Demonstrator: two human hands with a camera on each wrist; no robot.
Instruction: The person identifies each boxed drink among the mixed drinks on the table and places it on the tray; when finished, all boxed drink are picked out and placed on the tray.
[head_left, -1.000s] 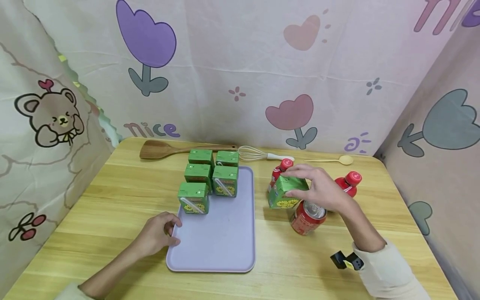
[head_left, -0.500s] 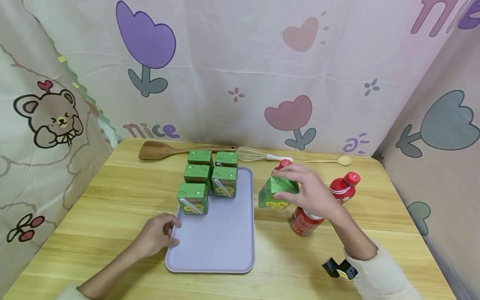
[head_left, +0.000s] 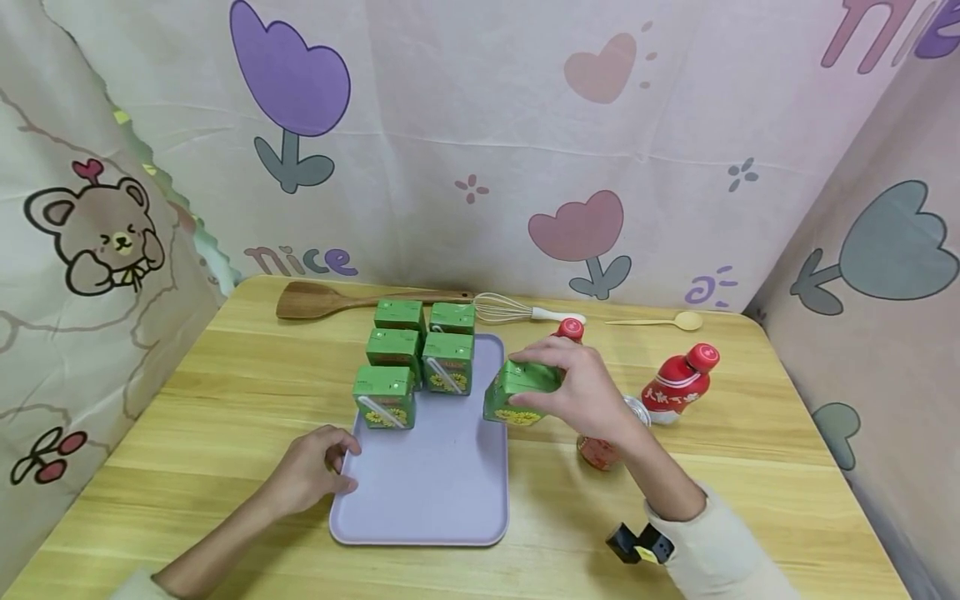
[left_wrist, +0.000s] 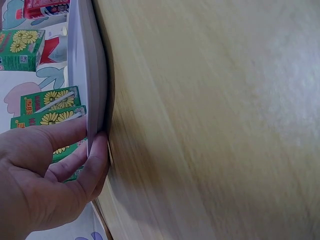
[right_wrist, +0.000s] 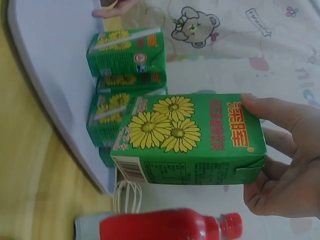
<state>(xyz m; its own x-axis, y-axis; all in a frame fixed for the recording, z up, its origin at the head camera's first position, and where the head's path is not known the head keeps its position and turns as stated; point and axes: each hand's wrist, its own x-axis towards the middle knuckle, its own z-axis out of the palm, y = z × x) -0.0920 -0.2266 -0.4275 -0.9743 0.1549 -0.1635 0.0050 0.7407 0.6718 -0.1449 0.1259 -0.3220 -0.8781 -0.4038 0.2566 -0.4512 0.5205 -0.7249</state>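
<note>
Between the thumb and fingers of my right hand (head_left: 581,392) is a green drink carton (head_left: 512,387) with yellow flowers. It hangs over the right edge of the pale purple tray (head_left: 435,492); in the right wrist view the carton (right_wrist: 172,132) is held near its top end. Several matching green cartons (head_left: 386,398) stand in two columns at the tray's back left, some with straws on the front. My left hand (head_left: 311,471) pinches the tray's left rim. In the left wrist view that hand (left_wrist: 47,175) has its thumb and fingers on opposite sides of the rim.
A red can (head_left: 597,452) is partly hidden behind my right wrist. One red bottle (head_left: 678,383) stands to the right, another red bottle (head_left: 572,328) behind my hand. A wooden spatula (head_left: 311,300), a whisk (head_left: 506,308) and a spoon (head_left: 686,321) lie along the table's back.
My right hand has carried the carton left, from beside the red can to the tray's right edge. More of the right-hand bottle shows. My left hand stays on the rim.
</note>
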